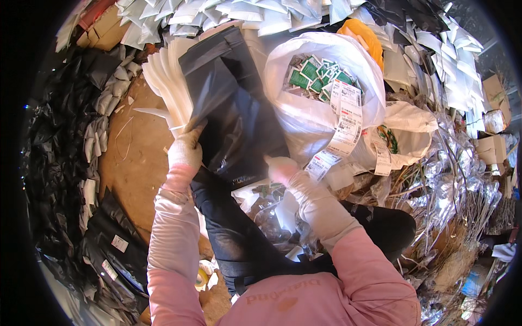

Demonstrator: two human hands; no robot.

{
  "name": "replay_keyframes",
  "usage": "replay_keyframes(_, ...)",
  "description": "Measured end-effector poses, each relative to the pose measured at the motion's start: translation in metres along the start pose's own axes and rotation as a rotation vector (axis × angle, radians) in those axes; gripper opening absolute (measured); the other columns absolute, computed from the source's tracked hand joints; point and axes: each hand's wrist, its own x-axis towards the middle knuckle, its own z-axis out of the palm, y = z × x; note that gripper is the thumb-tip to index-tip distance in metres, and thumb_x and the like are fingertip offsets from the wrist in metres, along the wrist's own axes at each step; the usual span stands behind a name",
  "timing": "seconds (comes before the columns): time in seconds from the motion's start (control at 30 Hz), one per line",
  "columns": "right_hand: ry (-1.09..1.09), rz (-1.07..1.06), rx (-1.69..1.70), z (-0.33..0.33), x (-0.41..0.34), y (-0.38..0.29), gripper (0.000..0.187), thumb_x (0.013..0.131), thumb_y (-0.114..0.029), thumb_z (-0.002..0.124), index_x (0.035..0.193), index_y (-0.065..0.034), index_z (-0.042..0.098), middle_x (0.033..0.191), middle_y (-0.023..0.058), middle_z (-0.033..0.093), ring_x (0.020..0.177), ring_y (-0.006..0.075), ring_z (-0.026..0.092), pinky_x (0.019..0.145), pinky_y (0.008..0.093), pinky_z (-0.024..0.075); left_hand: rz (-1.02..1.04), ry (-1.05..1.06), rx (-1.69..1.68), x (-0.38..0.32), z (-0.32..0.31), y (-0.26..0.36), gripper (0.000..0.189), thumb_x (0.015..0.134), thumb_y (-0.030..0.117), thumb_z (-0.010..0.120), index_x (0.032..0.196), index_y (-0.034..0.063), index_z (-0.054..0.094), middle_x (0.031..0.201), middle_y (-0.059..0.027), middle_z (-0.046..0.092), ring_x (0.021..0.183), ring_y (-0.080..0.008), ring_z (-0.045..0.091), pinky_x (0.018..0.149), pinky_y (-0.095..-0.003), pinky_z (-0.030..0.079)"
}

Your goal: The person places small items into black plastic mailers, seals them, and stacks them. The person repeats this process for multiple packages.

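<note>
My left hand (186, 151), in a pale work glove, grips the near left edge of a large black plastic mailing bag (240, 106). Behind that edge, a fanned stack of white sheets or sleeves (169, 79) leans against the bag, close to my fingers. My right hand (282, 168), also gloved, is at the bag's lower right corner; whether its fingers pinch the plastic is unclear. Just beyond it stands a white woven sack (301, 110) holding many small green-and-white packets (312, 73). A strip of printed labels (346, 118) hangs over its rim.
A second white sack (412, 134) stands to the right, near bare-rooted twigs and clear plastic wrapping (456, 179). Packed black bags (57, 142) are piled at left, white parcels (244, 14) along the back. A tape roll (201, 279) lies beside my leg on the brown floor (130, 163).
</note>
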Motion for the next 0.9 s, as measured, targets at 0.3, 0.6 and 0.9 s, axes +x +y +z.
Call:
replay_keyframes(0.3, -0.077, -0.39, 1.483, -0.13, -0.202, -0.1, 0.026, 0.095, -0.006, 0.059, 0.12, -0.0045, 0.066, 0.081, 0.0002, 0.067, 0.051, 0.001, 0.044, 0.045, 0.018, 0.0325, 0.247, -0.224, 0.064, -0.065, 0.004, 0.069, 0.064, 0.077, -0.01, 0.046, 0.133, 0.0163, 0.061, 0.148, -0.0041, 0.05, 0.111, -0.0331, 0.064, 0.095, -0.04, 0.053)
replay_keyframes(0.6, 0.245, -0.084, 0.387, -0.015, -0.152, -0.072, 0.033, 0.086, -0.015, 0.055, 0.114, -0.0051, 0.069, 0.1, 0.0177, 0.072, 0.096, 0.0356, 0.069, 0.083, 0.0442, 0.0543, 0.203, -0.471, 0.03, -0.145, 0.037, 0.133, 0.057, 0.081, -0.001, 0.05, 0.137, 0.0076, 0.052, 0.156, -0.0099, 0.038, 0.111, -0.0379, 0.061, 0.09, -0.0453, 0.052)
replay_keyframes(0.9, 0.611, 0.3, 1.026, 0.012, -0.169, -0.062, 0.041, 0.085, -0.023, 0.059, 0.115, 0.0038, 0.065, 0.115, 0.0224, 0.067, 0.108, 0.0374, 0.064, 0.094, 0.0449, 0.0497, 0.457, -0.271, -0.025, -0.142, 0.075, 0.093, 0.073, 0.078, -0.005, 0.045, 0.15, 0.0079, 0.04, 0.151, -0.0192, 0.044, 0.129, -0.0374, 0.052, 0.108, -0.0388, 0.041)
